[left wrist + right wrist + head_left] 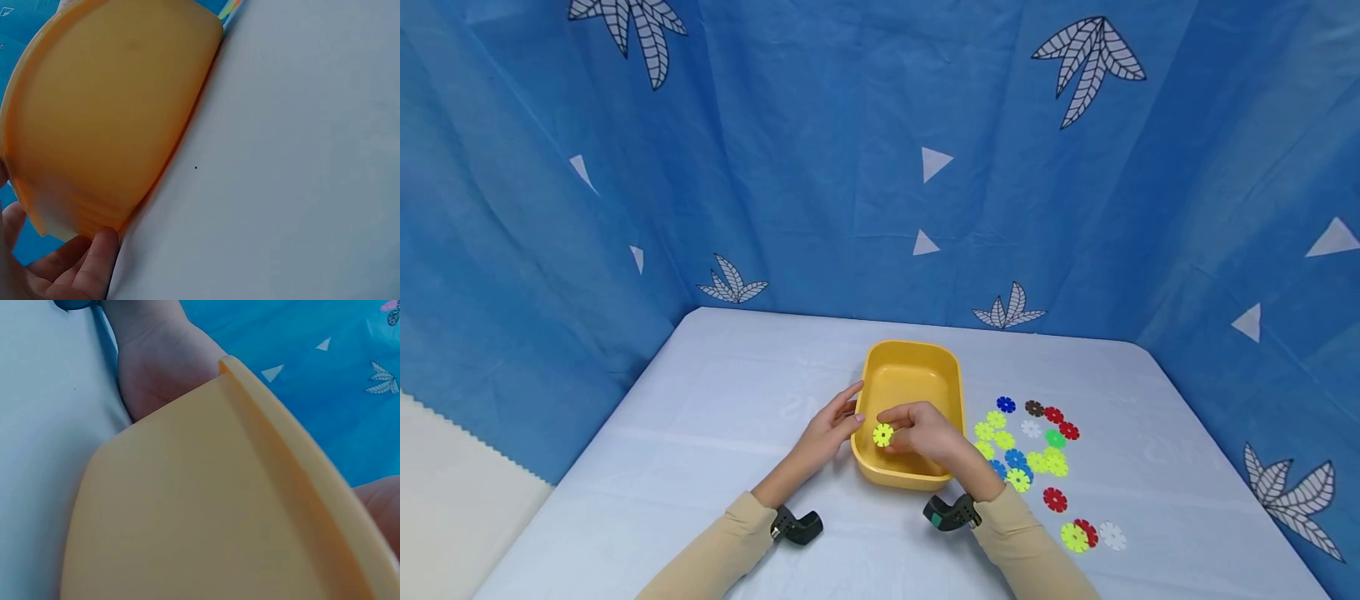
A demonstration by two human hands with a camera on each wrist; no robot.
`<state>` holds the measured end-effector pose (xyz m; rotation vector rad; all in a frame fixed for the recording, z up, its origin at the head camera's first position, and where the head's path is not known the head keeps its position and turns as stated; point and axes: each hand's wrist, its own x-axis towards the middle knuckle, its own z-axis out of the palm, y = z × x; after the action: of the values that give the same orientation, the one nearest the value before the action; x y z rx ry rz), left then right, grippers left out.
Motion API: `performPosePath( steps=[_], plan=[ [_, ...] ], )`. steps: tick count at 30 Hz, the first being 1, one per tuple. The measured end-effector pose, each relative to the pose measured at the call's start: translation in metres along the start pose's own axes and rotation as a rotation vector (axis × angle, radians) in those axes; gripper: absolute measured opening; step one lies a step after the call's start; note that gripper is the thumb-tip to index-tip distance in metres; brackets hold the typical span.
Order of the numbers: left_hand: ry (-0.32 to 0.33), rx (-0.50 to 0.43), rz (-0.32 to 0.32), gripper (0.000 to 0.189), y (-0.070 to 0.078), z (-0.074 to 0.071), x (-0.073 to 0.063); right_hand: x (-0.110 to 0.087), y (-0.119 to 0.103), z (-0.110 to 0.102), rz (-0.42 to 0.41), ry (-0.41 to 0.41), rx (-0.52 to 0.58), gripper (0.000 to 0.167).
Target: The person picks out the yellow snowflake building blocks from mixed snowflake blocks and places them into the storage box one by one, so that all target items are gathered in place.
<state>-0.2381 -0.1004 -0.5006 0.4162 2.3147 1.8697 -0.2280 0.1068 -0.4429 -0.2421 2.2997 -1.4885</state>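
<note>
A yellow plastic tub (951, 377) stands in the middle of the white table. My left hand (837, 423) rests against its left wall with straight fingers; the left wrist view shows the tub's side (106, 119) and my fingers (94, 265) at its base. Over the tub's near end, my right hand (917, 431) pinches a yellow-green snowflake disc (883, 434). The right wrist view is filled by the tub's wall and rim (262, 481), with the left hand (159, 369) behind it.
Several snowflake discs (1030, 446) in green, blue, red, white and brown lie scattered on the table (715, 417) right of the tub. Three more discs (1086, 535) lie nearer the front right. Blue patterned cloth (880, 167) walls the table on three sides.
</note>
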Motion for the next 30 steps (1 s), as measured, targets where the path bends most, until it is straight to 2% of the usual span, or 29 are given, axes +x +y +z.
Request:
performPosePath(
  steps=[8, 21, 30],
  plan=[
    [0.004, -0.002, 0.000, 0.060, -0.0022, -0.0006, 0.0011, -0.0016, -0.0001, 0.0048, -0.002, -0.064, 0.006, 0.037],
    [0.009, 0.001, -0.011, 0.059, -0.0020, -0.0009, 0.0018, -0.0014, -0.0009, 0.0066, -0.011, -0.027, -0.073, 0.034],
    [0.010, -0.010, -0.001, 0.060, -0.0027, -0.0014, 0.0012, 0.0013, 0.0012, 0.0069, -0.029, 0.043, -0.127, 0.032]
  ],
)
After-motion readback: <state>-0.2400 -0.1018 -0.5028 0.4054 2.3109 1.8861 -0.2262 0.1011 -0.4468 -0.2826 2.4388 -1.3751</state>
